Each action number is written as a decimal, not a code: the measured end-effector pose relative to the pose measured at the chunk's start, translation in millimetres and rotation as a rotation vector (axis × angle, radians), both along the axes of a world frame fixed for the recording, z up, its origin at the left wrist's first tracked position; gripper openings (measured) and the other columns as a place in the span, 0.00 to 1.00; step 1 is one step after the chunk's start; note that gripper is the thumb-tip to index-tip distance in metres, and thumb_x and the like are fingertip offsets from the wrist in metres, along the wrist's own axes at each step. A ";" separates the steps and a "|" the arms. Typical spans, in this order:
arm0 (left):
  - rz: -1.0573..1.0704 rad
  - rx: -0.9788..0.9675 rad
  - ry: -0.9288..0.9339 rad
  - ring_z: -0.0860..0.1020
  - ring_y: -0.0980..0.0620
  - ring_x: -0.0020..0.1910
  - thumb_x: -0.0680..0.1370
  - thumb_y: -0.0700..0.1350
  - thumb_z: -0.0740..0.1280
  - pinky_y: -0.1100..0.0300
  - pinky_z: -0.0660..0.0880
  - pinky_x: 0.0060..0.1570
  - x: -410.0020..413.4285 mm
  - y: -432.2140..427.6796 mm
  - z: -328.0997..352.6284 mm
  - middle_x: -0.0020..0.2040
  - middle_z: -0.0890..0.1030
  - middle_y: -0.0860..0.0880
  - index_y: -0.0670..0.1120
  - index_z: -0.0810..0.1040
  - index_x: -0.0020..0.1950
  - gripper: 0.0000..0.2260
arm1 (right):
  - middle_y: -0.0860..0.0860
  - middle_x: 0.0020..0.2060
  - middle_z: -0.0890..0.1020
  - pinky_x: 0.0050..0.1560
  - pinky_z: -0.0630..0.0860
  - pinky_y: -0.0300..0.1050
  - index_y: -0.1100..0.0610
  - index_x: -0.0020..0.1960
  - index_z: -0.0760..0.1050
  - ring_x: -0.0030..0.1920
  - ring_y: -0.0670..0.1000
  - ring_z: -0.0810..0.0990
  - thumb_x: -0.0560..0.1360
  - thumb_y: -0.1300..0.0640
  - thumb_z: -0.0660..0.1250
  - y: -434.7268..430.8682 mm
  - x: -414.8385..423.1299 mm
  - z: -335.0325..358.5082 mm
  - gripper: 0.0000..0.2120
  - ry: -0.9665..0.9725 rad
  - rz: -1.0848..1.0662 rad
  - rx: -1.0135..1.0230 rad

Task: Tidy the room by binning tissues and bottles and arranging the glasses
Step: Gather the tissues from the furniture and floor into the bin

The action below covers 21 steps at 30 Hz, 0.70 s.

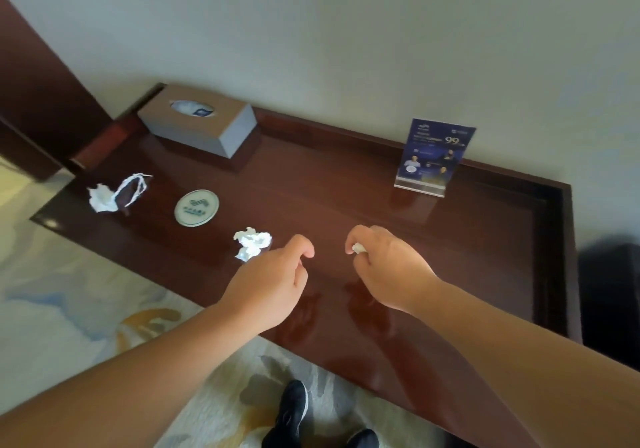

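A tissue box (199, 125) is set at the rear left of the desk (381, 177), against the wall. A card stand (434, 158) is placed at the rear right. A coaster (196, 208) is laid in front of the box. At the left end, a crumpled tissue (102, 198) and a twisted tissue strip (133, 186) are found together. A second crumpled tissue (251, 241) is seen right of the coaster, nearer the front edge, with the left hand (273, 274) just beside it. Further right, a small tissue wad (358, 248) is pinched in the right hand (384, 260). Shoes (292, 409) are planted on the carpet (69, 309) before the desk.
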<state>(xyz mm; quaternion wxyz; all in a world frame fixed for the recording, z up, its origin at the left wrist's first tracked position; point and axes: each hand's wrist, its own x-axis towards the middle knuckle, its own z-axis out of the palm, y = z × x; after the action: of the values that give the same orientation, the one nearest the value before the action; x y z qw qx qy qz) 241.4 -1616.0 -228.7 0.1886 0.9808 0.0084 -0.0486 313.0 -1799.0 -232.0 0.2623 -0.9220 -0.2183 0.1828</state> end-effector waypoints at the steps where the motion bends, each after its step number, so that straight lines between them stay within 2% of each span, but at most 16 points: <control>1: 0.029 -0.009 -0.003 0.76 0.50 0.36 0.80 0.42 0.56 0.54 0.72 0.37 -4.1 6.8 2.2 0.41 0.79 0.51 0.51 0.70 0.62 0.12 | 0.49 0.47 0.73 0.42 0.73 0.46 0.51 0.52 0.72 0.40 0.53 0.76 0.79 0.56 0.57 6.2 -0.3 1.1 0.06 -0.004 0.003 0.000; 3: 0.070 -0.007 -0.032 0.77 0.46 0.39 0.80 0.41 0.56 0.52 0.72 0.39 -10.7 21.3 6.0 0.39 0.77 0.52 0.51 0.71 0.62 0.12 | 0.48 0.45 0.72 0.41 0.72 0.46 0.51 0.48 0.71 0.40 0.52 0.76 0.79 0.52 0.58 19.1 -1.2 3.3 0.05 -0.022 0.012 -0.003; 6: 0.113 0.071 -0.075 0.76 0.43 0.35 0.81 0.43 0.56 0.55 0.64 0.33 -15.3 45.0 12.6 0.28 0.67 0.54 0.49 0.72 0.61 0.10 | 0.48 0.45 0.73 0.39 0.69 0.42 0.51 0.48 0.70 0.40 0.50 0.76 0.81 0.49 0.57 37.0 -1.5 7.4 0.08 -0.061 0.052 -0.009; 9: 0.133 0.126 -0.111 0.76 0.43 0.30 0.82 0.47 0.56 0.54 0.66 0.30 -14.7 71.1 18.0 0.27 0.71 0.52 0.50 0.73 0.58 0.09 | 0.49 0.47 0.74 0.40 0.70 0.41 0.52 0.51 0.73 0.42 0.49 0.76 0.82 0.52 0.55 51.7 -1.0 10.2 0.09 -0.075 0.088 -0.015; 11: 0.145 0.117 -0.145 0.72 0.46 0.26 0.81 0.47 0.57 0.56 0.63 0.28 -13.4 88.1 17.7 0.25 0.70 0.52 0.50 0.74 0.57 0.08 | 0.47 0.47 0.73 0.36 0.67 0.36 0.52 0.52 0.73 0.40 0.48 0.75 0.82 0.55 0.55 60.7 -1.1 9.6 0.09 -0.077 0.109 -0.023; 13: 0.159 0.106 -0.155 0.71 0.46 0.26 0.81 0.47 0.57 0.56 0.61 0.28 -12.3 104.2 15.8 0.26 0.71 0.52 0.50 0.74 0.56 0.08 | 0.46 0.48 0.72 0.34 0.63 0.32 0.51 0.54 0.74 0.40 0.47 0.74 0.81 0.57 0.54 70.8 -1.4 7.8 0.10 -0.068 0.118 -0.035; 18: 0.152 0.043 -0.119 0.70 0.51 0.27 0.80 0.49 0.59 0.56 0.62 0.30 -7.5 141.2 6.5 0.26 0.69 0.53 0.52 0.72 0.61 0.10 | 0.48 0.52 0.71 0.41 0.68 0.40 0.50 0.57 0.74 0.41 0.49 0.73 0.81 0.56 0.56 104.8 -4.8 0.2 0.10 -0.096 0.082 -0.037; 21: 0.121 0.013 -0.105 0.67 0.55 0.25 0.80 0.49 0.60 0.56 0.62 0.29 -3.5 163.0 2.0 0.26 0.68 0.54 0.52 0.70 0.64 0.12 | 0.47 0.54 0.69 0.45 0.70 0.41 0.49 0.59 0.73 0.47 0.50 0.73 0.81 0.55 0.57 128.8 -6.7 -8.0 0.10 -0.096 0.071 -0.054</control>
<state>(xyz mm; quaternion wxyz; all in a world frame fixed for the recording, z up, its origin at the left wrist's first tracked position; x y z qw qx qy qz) 237.9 -1453.0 -226.7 0.1848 0.9810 0.0582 0.0147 306.3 -1670.2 -240.1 0.2199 -0.9281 -0.2584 0.1534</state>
